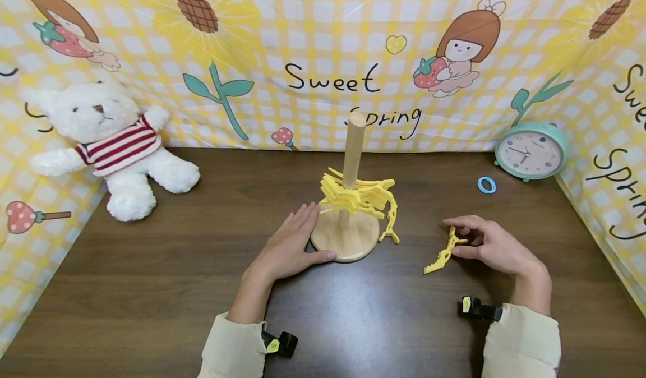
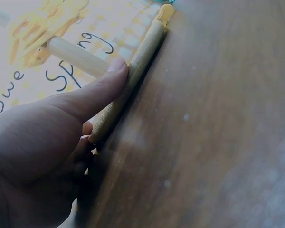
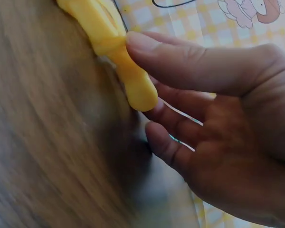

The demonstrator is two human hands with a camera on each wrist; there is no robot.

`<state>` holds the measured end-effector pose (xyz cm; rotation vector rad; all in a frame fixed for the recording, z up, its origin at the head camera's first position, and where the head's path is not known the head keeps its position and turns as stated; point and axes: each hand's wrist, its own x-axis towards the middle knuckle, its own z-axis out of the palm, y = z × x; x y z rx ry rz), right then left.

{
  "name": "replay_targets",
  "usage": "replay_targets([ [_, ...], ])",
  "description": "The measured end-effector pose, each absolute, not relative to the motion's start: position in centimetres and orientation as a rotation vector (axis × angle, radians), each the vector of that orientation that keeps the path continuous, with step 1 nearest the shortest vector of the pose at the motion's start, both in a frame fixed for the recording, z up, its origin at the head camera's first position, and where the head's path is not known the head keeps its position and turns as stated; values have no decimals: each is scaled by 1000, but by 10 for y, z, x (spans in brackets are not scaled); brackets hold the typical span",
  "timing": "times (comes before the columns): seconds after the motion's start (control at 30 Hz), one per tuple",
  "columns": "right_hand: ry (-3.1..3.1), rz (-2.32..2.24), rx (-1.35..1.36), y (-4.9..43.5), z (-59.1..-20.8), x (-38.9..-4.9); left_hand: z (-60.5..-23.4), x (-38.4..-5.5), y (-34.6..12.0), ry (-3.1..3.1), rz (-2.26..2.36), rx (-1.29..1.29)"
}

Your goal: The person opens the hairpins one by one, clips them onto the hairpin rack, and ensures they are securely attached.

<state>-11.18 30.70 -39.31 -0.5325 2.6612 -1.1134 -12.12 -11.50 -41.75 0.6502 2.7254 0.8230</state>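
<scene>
A round wooden base (image 1: 353, 246) carries an upright wooden pole (image 1: 355, 153). Several thin yellow plastic pieces (image 1: 353, 196) cluster around the pole above the base, and one hangs down on the right side. My left hand (image 1: 285, 246) holds the base by its left side, thumb on the front rim and fingers along the left edge. In the left wrist view the thumb lies across the rim. Right of the stand, my right hand (image 1: 487, 243) pinches a loose yellow plastic piece (image 1: 444, 257) with branched ends between thumb and fingers, low over the table.
A blue ring (image 1: 487, 185) lies beyond my right hand, near a mint alarm clock (image 1: 531, 152) at the back right. At the back left sits a white teddy bear (image 1: 121, 142) in a striped shirt. Checked fabric (image 1: 313, 30) encloses the back and sides of the brown table (image 1: 176, 288).
</scene>
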Motion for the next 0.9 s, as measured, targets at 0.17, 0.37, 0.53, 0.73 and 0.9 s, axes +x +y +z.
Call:
replay_targets([
  [0.17,2633,-1105,-569,313,-391,-108,-419,-122,-114,2725,828,659],
  [0.37,2629,-1125,-439,314,-392,-111,-420,-122,-115,2711,835,656],
  [0.53,2645,-1151,-342,308,-390,-115,-421,-122,-119,2714,846,675],
  [0.73,2704,-1339,-322,297,-388,-114,-427,-119,-118,2768,809,704],
  [0.9,2774,-1625,-311,285,-380,-114,-431,-117,-116,2800,811,694],
])
